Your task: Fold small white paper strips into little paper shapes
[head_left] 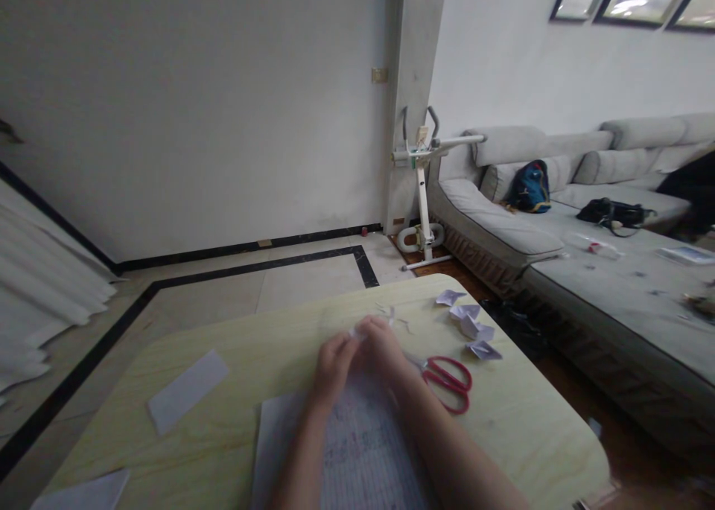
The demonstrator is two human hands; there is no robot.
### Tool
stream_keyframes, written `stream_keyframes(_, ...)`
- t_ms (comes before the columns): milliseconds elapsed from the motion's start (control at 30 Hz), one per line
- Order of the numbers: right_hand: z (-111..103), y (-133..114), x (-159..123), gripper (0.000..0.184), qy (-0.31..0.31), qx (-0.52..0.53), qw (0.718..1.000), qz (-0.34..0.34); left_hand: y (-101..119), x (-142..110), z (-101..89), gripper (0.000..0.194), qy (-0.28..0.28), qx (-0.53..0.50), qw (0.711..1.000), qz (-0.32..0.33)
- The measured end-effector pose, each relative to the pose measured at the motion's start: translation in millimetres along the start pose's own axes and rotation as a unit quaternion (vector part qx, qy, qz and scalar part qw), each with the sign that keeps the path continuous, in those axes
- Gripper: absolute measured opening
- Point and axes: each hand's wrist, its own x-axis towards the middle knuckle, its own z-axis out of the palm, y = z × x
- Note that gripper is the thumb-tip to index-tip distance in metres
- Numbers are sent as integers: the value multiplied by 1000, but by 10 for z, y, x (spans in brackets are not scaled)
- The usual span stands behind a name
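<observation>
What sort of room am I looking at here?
Probably a home living room: there's a long cushioned sofa on the right, what looks like an exercise machine beside it, and framed pictures above the sofa.

Scissors (445, 377) lie on the table (525, 428) (paper boats (470, 327) behind).

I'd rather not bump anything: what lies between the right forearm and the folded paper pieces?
The head view shows red-handled scissors there, lying on the table.
</observation>
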Motion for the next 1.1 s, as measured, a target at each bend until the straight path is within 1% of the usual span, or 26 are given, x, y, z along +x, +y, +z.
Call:
stream_keyframes(67,-4,-11,-2,12,5,-26,1000,-15,-5,-3,3,25,32,15,999,21)
stream_keyframes(167,-20,-16,2,13,9,-77,997,-23,-1,3,3,25,55,42,997,37)
stream_keyframes(233,-34,-4,8,13,7,-104,994,-27,9,12,-2,25,63,47,996,40)
stream_keyframes(300,-47,21,16,14,0,-110,994,-26,19,20,-13,25,67,38,996,36)
stream_keyframes(433,-55,61,31,23,-14,-129,991,-27,27,26,-45,26,59,-1,998,8)
stream_keyframes(500,-48,57,33,25,-7,-163,985,-55,29,21,-52,26,63,-7,998,5)
stream_keyframes(567,-38,37,33,23,15,-193,977,-90,33,12,-49,24,66,0,998,10)
stream_keyframes(633,-32,15,33,22,35,-206,971,-113,38,4,-38,24,51,11,999,13)
stream_keyframes(733,-35,0,33,23,39,-190,975,-112,46,-1,-24,27,19,12,1000,-5)
stream_keyframes(933,-47,22,29,21,28,-162,983,-86,42,0,-60,29,-25,-22,998,-48)
stream_keyframes(1100,-53,-14,23,16,1,-169,983,-70,23,-14,-73,27,-41,-33,998,-43)
